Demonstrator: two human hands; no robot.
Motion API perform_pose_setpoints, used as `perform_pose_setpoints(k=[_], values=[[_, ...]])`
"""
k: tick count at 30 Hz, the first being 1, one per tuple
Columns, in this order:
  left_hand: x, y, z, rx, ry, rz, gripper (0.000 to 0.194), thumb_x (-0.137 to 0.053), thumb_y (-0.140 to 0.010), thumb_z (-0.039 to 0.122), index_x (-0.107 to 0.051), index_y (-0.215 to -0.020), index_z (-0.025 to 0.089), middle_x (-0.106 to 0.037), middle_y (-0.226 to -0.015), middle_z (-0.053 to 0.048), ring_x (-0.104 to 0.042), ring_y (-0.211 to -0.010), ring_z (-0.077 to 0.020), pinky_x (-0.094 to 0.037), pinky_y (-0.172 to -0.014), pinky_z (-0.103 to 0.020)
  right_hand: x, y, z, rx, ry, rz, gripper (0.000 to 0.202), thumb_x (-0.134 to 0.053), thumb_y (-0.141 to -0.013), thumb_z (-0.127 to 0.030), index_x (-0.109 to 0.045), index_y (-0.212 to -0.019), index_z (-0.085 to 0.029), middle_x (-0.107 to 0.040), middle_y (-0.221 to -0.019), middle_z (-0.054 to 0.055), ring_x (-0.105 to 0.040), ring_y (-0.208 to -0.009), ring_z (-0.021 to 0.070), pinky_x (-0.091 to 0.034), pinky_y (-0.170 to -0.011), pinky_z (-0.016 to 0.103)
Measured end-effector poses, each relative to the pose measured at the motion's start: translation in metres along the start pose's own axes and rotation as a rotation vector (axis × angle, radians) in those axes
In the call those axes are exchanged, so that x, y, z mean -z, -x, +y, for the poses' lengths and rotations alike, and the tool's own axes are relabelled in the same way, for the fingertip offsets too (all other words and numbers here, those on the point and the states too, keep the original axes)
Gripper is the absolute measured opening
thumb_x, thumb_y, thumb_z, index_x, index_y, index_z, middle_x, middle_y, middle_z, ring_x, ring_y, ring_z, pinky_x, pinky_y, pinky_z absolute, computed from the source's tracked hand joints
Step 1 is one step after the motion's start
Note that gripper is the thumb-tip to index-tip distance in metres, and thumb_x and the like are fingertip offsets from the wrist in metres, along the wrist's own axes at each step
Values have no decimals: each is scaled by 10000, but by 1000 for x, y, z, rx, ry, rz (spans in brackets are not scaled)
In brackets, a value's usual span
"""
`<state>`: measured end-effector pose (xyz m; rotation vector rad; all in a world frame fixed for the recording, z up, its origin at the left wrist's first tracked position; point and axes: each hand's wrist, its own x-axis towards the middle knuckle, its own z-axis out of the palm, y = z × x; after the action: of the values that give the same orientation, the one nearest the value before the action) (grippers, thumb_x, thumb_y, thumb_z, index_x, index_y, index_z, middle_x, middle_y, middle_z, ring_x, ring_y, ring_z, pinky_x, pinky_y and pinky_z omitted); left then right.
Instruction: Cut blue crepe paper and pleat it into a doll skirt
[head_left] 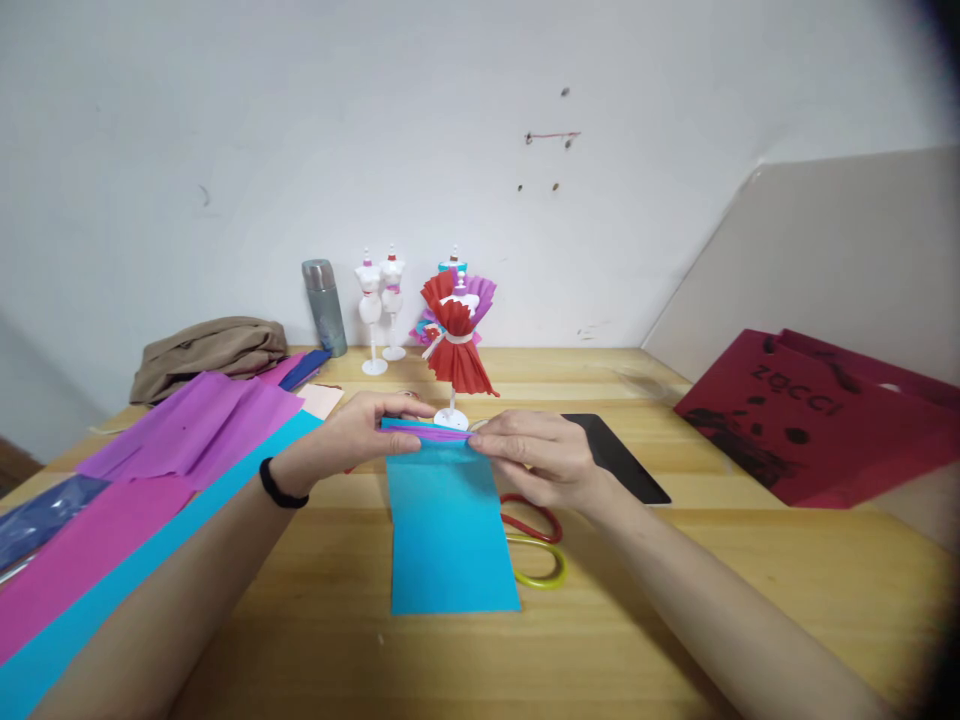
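A blue paper sheet (454,560) hangs or lies in the middle, with a folded purple strip (431,432) along its top edge. My left hand (352,438) pinches the left end of this folded edge between thumb and fingers. At the right end, my right hand (536,455) has its fingertips closed on the same edge. Just behind the hands stands a small dress form (459,345) in pleated red paper with a white tie at the waist. Scissors (538,562) with red and yellow handles lie partly under the blue sheet.
Purple (199,430), pink and blue paper sheets cover the left side, beside a brown cloth (214,355). A grey flask (325,308) and more white dress forms (370,310) stand near the wall. At right are a black flat object (619,460) and a red bag (817,425).
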<state>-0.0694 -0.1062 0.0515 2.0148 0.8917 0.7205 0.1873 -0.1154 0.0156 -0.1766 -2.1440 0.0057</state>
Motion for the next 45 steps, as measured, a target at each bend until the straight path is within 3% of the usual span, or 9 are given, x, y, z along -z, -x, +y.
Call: perform_pose_setpoints(k=[3, 8, 15, 18, 21, 27, 32, 38, 45], values=[[-1, 1, 5, -15, -65, -24, 301, -662, -807, 336, -709, -1082, 224, -702, -810, -17, -636, -894, -203, -483, -689, -256, 1, 1, 1, 19, 10, 13, 486, -537, -847, -33, -596, -1292, -219, -732, -952, 107, -709, -857, 208, -596, -715, 331], [-2, 1, 6, -9, -101, -9, 209, -618, -833, 361, -708, -913, 190, -604, -645, 14, -581, -682, -142, -427, -571, -213, 2, 1, 1, 24, 17, 5, 488, -547, -840, -33, -597, -1287, -222, -730, -968, 110, -708, -874, 212, -598, -720, 337], [-1, 0, 2, -58, -166, 17, 210, -590, -847, 359, -702, -825, 183, -658, -755, -6, -590, -747, -151, -457, -677, -237, 0, 6, 5, 1, 12, 11, 397, -549, -871, -89, -629, -1231, -234, -737, -985, 92, -718, -888, 213, -603, -739, 343], [-1, 0, -3, -87, -178, -3, 273, -601, -859, 369, -697, -1062, 214, -711, -1005, -40, -623, -942, -201, -480, -823, -288, 1, 12, 8, -73, -8, -17, 377, -567, -874, -131, -648, -1211, -279, -741, -1018, 70, -716, -921, 221, -607, -773, 357], [-1, 0, -7, -165, -188, -34, 386, -632, -852, 333, -634, -1230, 254, -666, -1220, -55, -596, -1101, -226, -449, -944, -319, 1, 15, 9, -121, -13, -47, 358, -564, -879, -152, -665, -1191, -298, -743, -1025, 57, -715, -927, 222, -606, -784, 369], [-2, 1, -5, -104, -217, -53, 275, -579, -889, 387, -704, -1052, 205, -713, -949, -39, -642, -898, -190, -483, -794, -268, 2, 10, 7, -78, 31, -51, 331, -544, -890, -153, -692, -1157, -282, -749, -987, 61, -717, -886, 221, -604, -748, 371], [-1, 1, -8, -149, -264, 28, 326, -608, -872, 370, -643, -1162, 225, -686, -1126, -54, -625, -984, -204, -471, -833, -286, 4, 5, 5, 12, 80, -36, 424, -540, -871, -97, -632, -1250, -266, -745, -979, 83, -713, -851, 217, -591, -709, 358], [-3, 2, -8, -232, -373, 104, 218, -609, -872, 356, -682, -1008, 201, -702, -1016, -65, -620, -960, -205, -450, -866, -308, 3, 2, 5, 118, 133, -12, 406, -527, -874, -88, -611, -1258, -188, -730, -913, 114, -699, -801, 205, -579, -663, 338], [-2, 2, -4, -150, -288, 15, 171, -601, -871, 318, -673, -969, 198, -691, -917, -9, -614, -844, -151, -459, -763, -248, 2, -1, 2, 159, 165, -7, 342, -498, -881, -76, -606, -1199, -140, -711, -874, 131, -686, -793, 201, -577, -653, 337]])
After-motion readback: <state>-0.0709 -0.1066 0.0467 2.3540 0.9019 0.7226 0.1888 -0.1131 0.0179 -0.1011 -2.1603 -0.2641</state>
